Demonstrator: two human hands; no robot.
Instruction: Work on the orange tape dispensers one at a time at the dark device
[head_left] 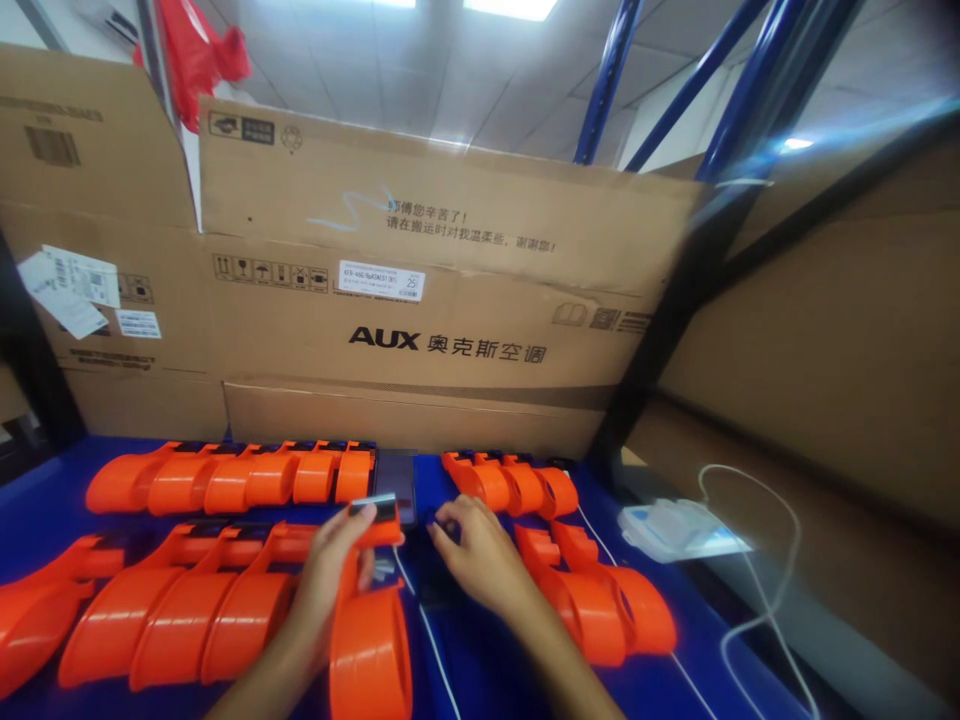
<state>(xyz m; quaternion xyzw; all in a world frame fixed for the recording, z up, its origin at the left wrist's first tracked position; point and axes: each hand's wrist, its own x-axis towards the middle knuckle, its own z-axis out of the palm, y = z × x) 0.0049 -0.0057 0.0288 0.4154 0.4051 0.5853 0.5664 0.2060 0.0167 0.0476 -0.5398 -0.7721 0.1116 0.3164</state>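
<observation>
An orange plastic part (369, 620) was gripped near its upper end by the left hand (330, 572), fingers curled around it, over the blue table (480, 660). The right hand (480, 560) was held just beside it, fingers bent down with their tips on a dark object (435, 585) too blurred to be identified; whether anything was pinched could not be told. Rows of like orange parts (232, 478) were laid on either side, and cardboard boxes (420, 300) were stacked behind.
</observation>
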